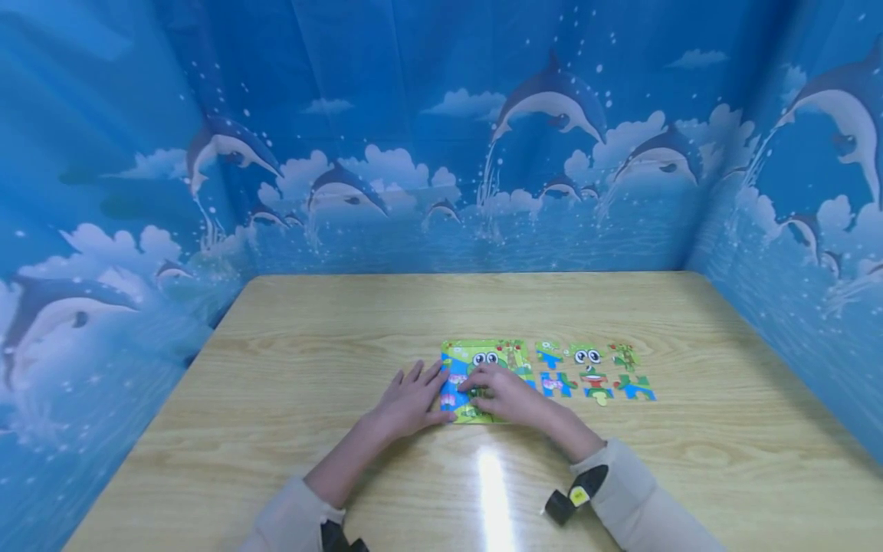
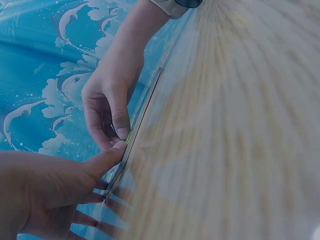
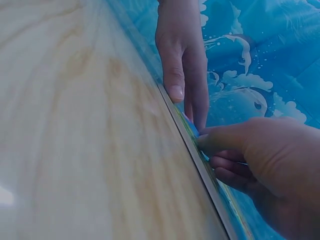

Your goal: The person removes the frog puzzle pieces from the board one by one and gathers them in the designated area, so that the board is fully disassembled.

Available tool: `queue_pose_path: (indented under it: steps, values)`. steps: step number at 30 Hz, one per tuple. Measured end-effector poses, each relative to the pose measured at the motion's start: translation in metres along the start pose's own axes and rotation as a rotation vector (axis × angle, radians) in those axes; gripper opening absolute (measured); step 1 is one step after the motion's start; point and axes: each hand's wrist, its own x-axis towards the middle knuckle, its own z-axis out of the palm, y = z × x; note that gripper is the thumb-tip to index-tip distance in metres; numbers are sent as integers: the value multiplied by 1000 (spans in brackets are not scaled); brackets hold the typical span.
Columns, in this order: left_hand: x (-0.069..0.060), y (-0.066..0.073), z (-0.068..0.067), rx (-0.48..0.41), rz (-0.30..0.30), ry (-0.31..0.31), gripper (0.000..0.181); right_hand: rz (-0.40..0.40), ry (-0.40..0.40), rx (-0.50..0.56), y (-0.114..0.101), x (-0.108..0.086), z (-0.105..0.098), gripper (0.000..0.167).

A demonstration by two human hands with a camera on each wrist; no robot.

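Observation:
A flat puzzle board [image 1: 517, 356] with a printed green frog lies on the table, partly covered by both hands. My left hand [image 1: 411, 399] spreads its fingers along the board's left edge, its thumb touching the near left corner. Over the board's middle, my right hand [image 1: 507, 395] has bent fingers, their tips down at the board's surface. In the right wrist view the thumb [image 3: 225, 138] meets the board's face; whether a piece sits between those fingers is hidden. Loose puzzle pieces [image 1: 588, 356] lie just right of the board in two rows.
The wooden table [image 1: 331, 322] extends around the board. Blue dolphin-printed curtains [image 1: 414, 192] rise behind it and at both sides. A black wrist device [image 1: 562, 506] is strapped over the right sleeve. Light glares on the tabletop in front of the board.

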Motion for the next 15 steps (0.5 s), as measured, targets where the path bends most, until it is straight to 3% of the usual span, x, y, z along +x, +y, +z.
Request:
queue_pose_path:
  steps: [9,15]
  values:
    - [-1,1,-1,-4,2,0,75,-7,105,-21,2,2,7,20]
    - [-2,2,-3,-2,4,-9,76,6,124,-9,2,1,8,19]
